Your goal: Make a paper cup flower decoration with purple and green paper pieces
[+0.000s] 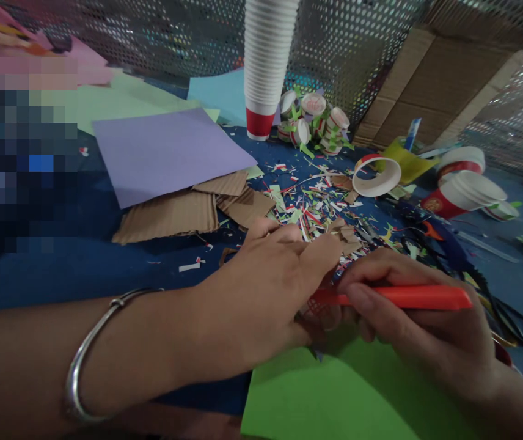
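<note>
My right hand [426, 330] is closed around an orange-red pen [421, 297], held nearly level with its tip end pointing left. My left hand [261, 293], with a silver bangle at the wrist, reaches across from the left with its fingers curled down. Between its thumb and fingers is a cut paper cup piece [319, 310] with a red print, mostly hidden. The pen's tip end meets this piece behind my left hand, so the exact contact cannot be seen. Below both hands lies a sheet of green paper [335, 397].
Paper scraps [307, 208] litter the blue table behind my hands. Purple paper [174, 153] overlaps cardboard pieces [170, 217] at left. A tall cup stack [268, 61] stands beside decorated cup pieces [314, 119]. A cup ring [377, 175], a tilted cup [460, 194] and black cable [513, 324] lie right.
</note>
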`<control>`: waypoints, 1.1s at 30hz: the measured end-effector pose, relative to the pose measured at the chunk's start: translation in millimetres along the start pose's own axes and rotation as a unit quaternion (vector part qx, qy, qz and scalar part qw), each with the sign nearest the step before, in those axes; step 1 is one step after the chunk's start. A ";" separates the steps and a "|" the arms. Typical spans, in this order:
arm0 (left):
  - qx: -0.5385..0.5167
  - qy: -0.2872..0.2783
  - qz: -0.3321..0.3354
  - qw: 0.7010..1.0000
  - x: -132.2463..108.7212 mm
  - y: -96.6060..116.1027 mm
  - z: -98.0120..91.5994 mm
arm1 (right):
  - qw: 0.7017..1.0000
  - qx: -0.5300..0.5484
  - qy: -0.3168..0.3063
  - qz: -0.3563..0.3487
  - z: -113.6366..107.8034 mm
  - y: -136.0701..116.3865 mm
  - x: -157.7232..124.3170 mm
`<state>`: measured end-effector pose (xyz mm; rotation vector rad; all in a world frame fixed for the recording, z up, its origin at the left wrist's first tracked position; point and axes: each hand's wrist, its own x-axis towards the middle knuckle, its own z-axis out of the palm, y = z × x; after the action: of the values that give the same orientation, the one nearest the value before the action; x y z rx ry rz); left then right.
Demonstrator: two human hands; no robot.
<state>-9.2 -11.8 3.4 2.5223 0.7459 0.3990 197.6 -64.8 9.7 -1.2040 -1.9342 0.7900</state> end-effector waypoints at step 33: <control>0.003 0.013 -0.032 0.999 -2.5 10.9 0.1 | 0.991 -0.116 0.052 -0.043 -3.9 12.7 -2.1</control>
<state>-6.5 -21.3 8.6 2.4954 0.8368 0.4075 207.6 -61.4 1.3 -1.2610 -2.0185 0.4568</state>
